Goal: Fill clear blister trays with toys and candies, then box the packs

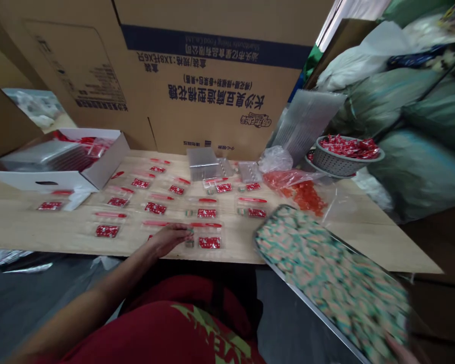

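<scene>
My left hand point(170, 239) reaches over a clear plastic tray near the table's front edge, fingers pinched together on a small green-and-white candy piece at their tips. In that same tray lie a red patterned packet point(209, 243) and a red pen-shaped stick point(205, 225). Another candy piece point(189, 243) sits just below my fingertips. At the lower right, a large metal tray point(322, 319) is heaped with pale candy pieces point(326, 268) edged in green. My right hand point(402, 352) is at this tray's near end, blurred and mostly cut off; its fingers cannot be made out.
Several clear trays with red packets point(155, 208) cover the table point(68, 227). A white box point(34, 180) stands left, a grey basket point(337, 161) of red packets right. A bag of orange pieces point(307, 197) lies beside the metal tray. A large carton point(212, 111) forms the back.
</scene>
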Tool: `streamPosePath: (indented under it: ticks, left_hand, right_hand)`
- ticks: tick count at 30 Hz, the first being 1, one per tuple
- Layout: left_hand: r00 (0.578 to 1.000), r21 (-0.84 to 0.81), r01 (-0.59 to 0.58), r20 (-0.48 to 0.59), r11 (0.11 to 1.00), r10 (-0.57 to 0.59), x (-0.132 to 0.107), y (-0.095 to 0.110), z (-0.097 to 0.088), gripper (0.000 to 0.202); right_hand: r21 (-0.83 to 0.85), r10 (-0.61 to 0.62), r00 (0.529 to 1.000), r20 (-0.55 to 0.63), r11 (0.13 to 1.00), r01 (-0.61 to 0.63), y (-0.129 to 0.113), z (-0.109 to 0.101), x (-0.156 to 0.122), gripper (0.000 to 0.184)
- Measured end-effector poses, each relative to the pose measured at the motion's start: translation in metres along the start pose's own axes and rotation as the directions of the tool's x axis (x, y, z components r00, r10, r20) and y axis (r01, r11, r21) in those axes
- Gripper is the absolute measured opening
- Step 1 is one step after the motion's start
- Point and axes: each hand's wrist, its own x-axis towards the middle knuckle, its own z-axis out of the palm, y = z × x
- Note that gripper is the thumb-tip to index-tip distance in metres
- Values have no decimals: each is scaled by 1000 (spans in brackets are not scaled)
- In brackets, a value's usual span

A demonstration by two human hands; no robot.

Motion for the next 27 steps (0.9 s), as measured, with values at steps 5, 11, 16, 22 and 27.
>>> streamPosePath:
  ticks: [5, 11, 16, 22, 27]
  left_hand:
    - [996, 3, -63, -69, 998, 63, -27, 10, -37, 23]
    - [976, -40, -111, -194, 993, 101, -57, 14, -71, 33]
    - [981, -24, -104, -167, 994, 98, -47, 21, -77, 41]
    - [997, 158, -83, 23, 984, 80, -2, 30, -40, 41]
    - [987, 208, -128, 126, 970, 104, 33, 28, 6, 39]
  right_hand:
    - [394, 142, 973, 181, 896, -204, -54, 144, 14, 30]
    - [525, 128, 871, 475, 752, -397, -112, 240, 11, 30]
    - [435, 84, 910, 405, 858, -272, -107, 244, 27, 36]
    - [-119, -548, 828, 118, 820, 560, -138, 236, 17, 32]
    - [116, -515, 726, 456, 843, 525, -178, 277, 6, 26]
